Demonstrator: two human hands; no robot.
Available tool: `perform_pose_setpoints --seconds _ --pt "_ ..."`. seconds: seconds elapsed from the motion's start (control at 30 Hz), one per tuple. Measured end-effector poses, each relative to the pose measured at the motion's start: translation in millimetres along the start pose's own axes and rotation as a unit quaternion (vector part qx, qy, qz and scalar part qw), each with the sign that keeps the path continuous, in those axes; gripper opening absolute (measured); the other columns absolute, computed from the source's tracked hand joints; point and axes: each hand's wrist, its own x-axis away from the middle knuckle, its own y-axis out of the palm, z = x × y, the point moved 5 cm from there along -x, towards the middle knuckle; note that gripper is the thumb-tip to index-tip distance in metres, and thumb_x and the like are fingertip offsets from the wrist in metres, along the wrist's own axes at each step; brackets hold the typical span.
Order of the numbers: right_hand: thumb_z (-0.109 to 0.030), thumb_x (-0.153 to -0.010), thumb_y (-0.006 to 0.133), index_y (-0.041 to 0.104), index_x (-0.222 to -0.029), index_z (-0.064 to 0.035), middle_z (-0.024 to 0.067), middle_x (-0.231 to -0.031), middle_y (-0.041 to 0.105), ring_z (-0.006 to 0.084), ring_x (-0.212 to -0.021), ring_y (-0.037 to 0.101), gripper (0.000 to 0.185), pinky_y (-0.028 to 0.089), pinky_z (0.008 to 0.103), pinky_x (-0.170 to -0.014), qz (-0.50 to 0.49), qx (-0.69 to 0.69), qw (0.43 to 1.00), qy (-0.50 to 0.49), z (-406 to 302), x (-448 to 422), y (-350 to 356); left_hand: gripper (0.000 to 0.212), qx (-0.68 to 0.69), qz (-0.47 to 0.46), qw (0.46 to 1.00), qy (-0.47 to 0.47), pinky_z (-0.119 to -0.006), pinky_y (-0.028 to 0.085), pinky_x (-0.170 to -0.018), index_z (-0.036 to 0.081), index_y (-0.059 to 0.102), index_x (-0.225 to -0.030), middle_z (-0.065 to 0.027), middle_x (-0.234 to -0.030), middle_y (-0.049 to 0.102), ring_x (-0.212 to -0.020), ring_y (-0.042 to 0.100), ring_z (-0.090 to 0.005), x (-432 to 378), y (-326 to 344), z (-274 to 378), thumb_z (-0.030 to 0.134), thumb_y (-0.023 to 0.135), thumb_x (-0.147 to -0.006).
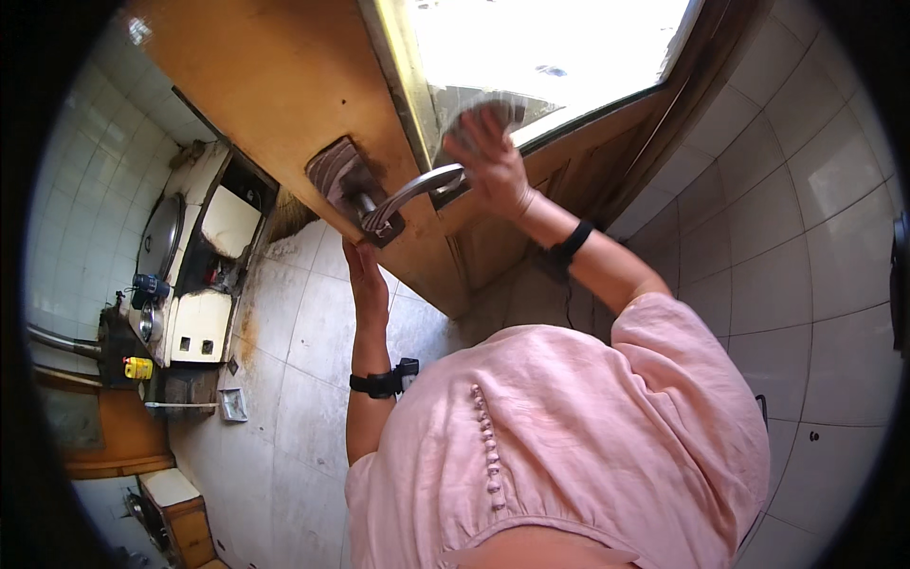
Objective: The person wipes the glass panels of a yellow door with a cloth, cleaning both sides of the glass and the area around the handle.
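My right hand [494,167] is raised, slightly blurred, with its palm flat on a grey cloth [458,128]. That cloth lies against the lower part of a bright glass pane [547,50]. Just left of this hand, the metal lever handle [419,186] juts out from a worn, striped backplate [345,174] on the orange-brown wooden door [263,78]. Below the backplate my left hand [367,274] reaches up to the door's edge, fingertips partly hidden. Whether it grips that edge is not clear.
White wall tiles [768,284] rise on the right. At left stand a tiled stove counter [202,327] with a large metal lid [167,235], a yellow container [138,368] and a dustpan [232,405] on the tiled floor [298,398]. A straw broom [288,213] is behind the door.
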Motion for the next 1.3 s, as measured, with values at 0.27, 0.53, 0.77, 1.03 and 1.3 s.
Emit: perform_pose_setpoints --seconds 0.27,0.53,0.77,1.03,1.3 --pt "-0.007 -0.071 0.062 0.064 -0.117 -0.0271 0.0043 -0.142 0.044 0.0293 -0.135 0.034 0.05 0.033 0.0459 -0.108 -0.027 -0.082 0.996 0.036 -62.1 74.1 36.8 0.053 -0.046 0.004 0.999 -0.011 -0.038 0.026 -0.109 0.005 0.026 -0.142 -0.0145 -0.143 0.031 -0.133 0.032 -0.0249 -4.3 -17.5 -25.0 0.038 0.033 -0.101" --pt "-0.009 -0.079 0.058 0.061 -0.121 -0.0261 0.0041 -0.14 0.046 0.0241 -0.131 0.041 0.045 0.035 0.0415 -0.108 -0.05 0.064 0.994 0.072 81.4 151.0 -21.7 0.06 -0.023 0.019 0.999 -0.013 -0.039 0.028 -0.11 0.009 0.021 -0.144 -0.0121 -0.148 0.027 -0.135 0.031 -0.0239 2.9 -19.7 -17.3 0.048 0.031 -0.1" --pt "-0.001 -0.09 0.042 0.054 -0.129 -0.0114 0.023 -0.136 0.045 0.0385 -0.122 0.046 0.042 0.04 0.0373 -0.1 0.316 -0.054 0.796 0.514 140.8 212.1 -55.3 0.068 -0.029 0.023 0.999 -0.005 -0.04 0.026 -0.112 0.008 0.015 -0.147 -0.0148 -0.15 0.022 -0.137 0.027 -0.0261 6.3 -21.9 -22.5 0.054 0.028 -0.098" --pt "-0.009 -0.087 0.055 0.043 -0.14 -0.0207 0.0134 -0.155 0.015 0.0395 -0.142 0.012 0.055 0.014 0.0496 -0.114 0.18 -0.034 0.894 0.409 64.7 145.7 -3.5 0.056 -0.044 0.071 0.996 -0.032 -0.039 0.026 -0.11 0.005 0.03 -0.135 -0.0154 -0.143 0.029 -0.133 0.03 -0.0226 6.9 -10.2 -12.1 0.048 0.029 -0.1" --pt "-0.004 -0.088 0.051 0.031 -0.146 -0.0186 0.0189 -0.153 0.014 0.0416 -0.142 0.007 0.062 0.013 0.049 -0.113 0.306 -0.051 0.871 0.381 158.1 153.3 -36.6 0.062 -0.025 0.072 0.997 -0.019 -0.04 0.024 -0.112 0.005 0.024 -0.142 -0.0157 -0.145 0.03 -0.134 0.031 -0.0253 7.9 -6.3 -16.1 0.05 0.028 -0.1"
